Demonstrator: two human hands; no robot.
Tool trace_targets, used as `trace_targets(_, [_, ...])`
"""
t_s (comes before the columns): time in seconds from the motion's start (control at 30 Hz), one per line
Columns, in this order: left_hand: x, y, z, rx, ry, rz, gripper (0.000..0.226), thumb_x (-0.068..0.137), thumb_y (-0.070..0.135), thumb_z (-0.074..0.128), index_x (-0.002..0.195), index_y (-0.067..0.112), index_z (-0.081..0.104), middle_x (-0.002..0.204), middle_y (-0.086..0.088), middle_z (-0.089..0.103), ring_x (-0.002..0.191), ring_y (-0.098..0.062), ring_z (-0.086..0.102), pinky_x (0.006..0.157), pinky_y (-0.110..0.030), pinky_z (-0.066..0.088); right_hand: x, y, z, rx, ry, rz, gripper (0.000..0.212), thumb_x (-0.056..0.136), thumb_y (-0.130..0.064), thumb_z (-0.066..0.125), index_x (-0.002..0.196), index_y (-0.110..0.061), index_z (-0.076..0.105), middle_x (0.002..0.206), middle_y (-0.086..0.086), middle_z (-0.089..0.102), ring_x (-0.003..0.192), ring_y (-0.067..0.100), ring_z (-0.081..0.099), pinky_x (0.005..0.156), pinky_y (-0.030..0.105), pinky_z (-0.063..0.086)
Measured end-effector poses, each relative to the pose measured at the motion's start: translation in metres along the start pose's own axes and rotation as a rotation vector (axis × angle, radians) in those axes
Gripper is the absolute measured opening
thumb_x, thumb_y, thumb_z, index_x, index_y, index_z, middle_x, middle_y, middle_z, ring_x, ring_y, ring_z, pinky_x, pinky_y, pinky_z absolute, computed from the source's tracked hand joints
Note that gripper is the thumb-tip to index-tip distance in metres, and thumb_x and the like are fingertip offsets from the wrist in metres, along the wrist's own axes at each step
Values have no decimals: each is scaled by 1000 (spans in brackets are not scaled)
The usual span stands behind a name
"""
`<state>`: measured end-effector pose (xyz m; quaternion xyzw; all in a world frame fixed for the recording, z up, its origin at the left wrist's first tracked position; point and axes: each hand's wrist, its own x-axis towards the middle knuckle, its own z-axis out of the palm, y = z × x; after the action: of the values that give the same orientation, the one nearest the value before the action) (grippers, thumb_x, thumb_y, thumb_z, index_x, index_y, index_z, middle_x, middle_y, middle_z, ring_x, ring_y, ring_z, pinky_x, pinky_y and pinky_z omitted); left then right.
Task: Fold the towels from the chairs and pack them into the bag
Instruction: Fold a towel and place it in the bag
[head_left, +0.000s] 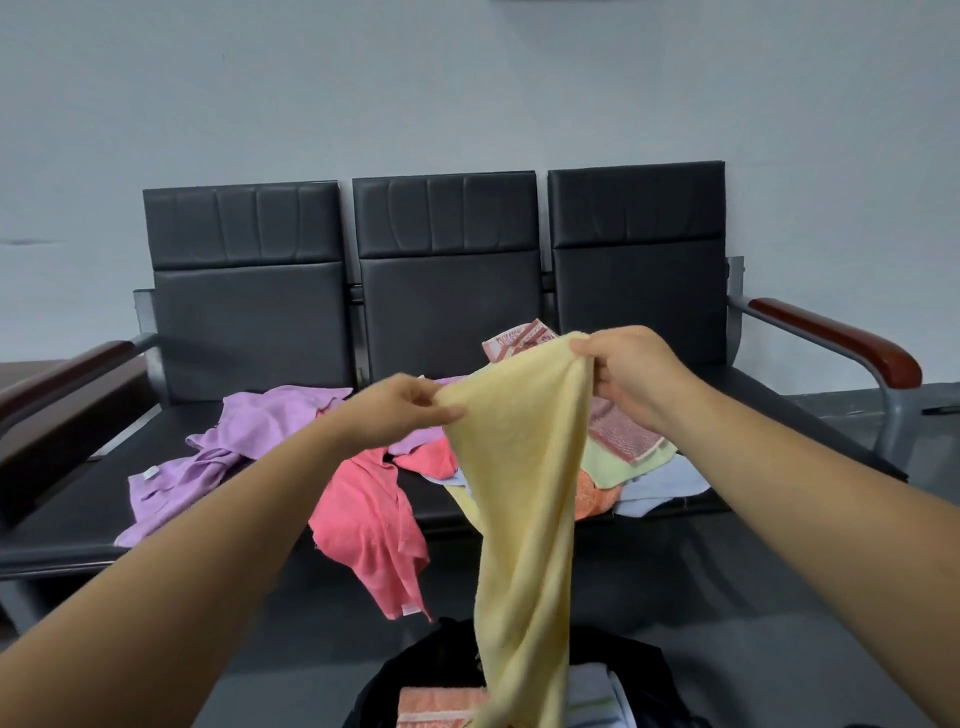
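**Waiting area or office lobby, going by the seating**

You face three joined black padded chairs (447, 291) on a grey metal frame (893, 421), a wood-topped armrest (852, 340) at each end. Behind them you see a bare pale wall (467, 78), underfoot a plain dark floor (701, 597)

On my screen the yellow towel (524, 467) reads as soft terry cloth, matt and slightly fuzzy. The coral towel (369, 514) and the purple towel (249, 431) look like the same napped cloth, thinner and creased. The chairs (447, 301) are padded in black leather-look upholstery, smooth with a dull sheen and pressed-in creases. I take the armrest (841, 338) for glossy reddish-brown varnished wood, set on a frame (893, 421) of grey, satin-finished metal. The bag (415, 670) looks like matt black fabric. The wall (467, 78) is flat, matt paint.
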<state>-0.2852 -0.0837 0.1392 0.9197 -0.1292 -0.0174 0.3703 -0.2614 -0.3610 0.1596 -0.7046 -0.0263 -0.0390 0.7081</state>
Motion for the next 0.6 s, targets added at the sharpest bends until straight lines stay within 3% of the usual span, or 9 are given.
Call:
trace_targets(0.07, [0,9,-8,-148,74,74,33,91,34,75,95,1,71,83,-8,68,82,-18,65,83,-33,57,1,1,-6,-141,2,9,22,93,-6,68,99,15,68,105,32,71,94,39,71,95,56,56])
trace_targets(0.13, [1,26,-15,-304,156,129,24,93,16,71,97,-8,68,90,-16,73,88,-23,71,90,-35,60,1,-10,-8,-140,-29,-32,19,92,-5,71,93,14,68,97,29,72,90,38,71,95,57,56])
trace_targets(0.2, [0,45,-23,-600,188,195,17,94,10,62,103,-3,67,88,-12,76,80,-20,73,82,-36,63,0,-32,-11,72,-109,-96,11,93,-3,67,94,8,67,93,22,73,91,34,69,91,49,58])
trace_targets(0.27, [-1,57,-33,-893,137,241,20,98,6,49,112,1,63,79,-3,76,68,-12,72,69,-28,61,-1,-53,-18,326,-273,-126,20,94,-7,63,110,5,67,106,19,73,98,30,71,84,40,61])
trace_targets(0.33, [-1,57,-37,-822,98,214,19,98,2,50,111,3,65,77,-1,75,67,-11,71,64,-22,58,-1,-55,-23,361,-369,-65,33,92,-11,63,121,4,66,118,18,71,107,30,70,85,39,62])
trace_targets(0.43, [1,40,-32,-355,128,83,17,95,-1,63,110,3,69,79,-2,75,80,-19,72,74,-25,61,5,-26,-21,-140,-170,-50,22,87,-4,73,106,6,71,101,19,74,97,33,69,82,35,61])
trace_targets(0.5, [4,30,-25,-371,186,47,28,94,1,67,121,7,65,81,-4,74,86,-22,73,85,-32,62,11,-9,-23,-245,-77,-113,11,84,-3,78,94,0,74,89,16,76,88,30,71,85,39,61])
trace_targets(0.6, [5,31,-14,-438,266,98,24,95,3,66,119,4,67,97,-15,73,89,-20,72,82,-27,60,14,-3,-23,-88,-95,-145,29,85,2,75,113,-5,71,102,22,75,94,30,74,93,47,58])
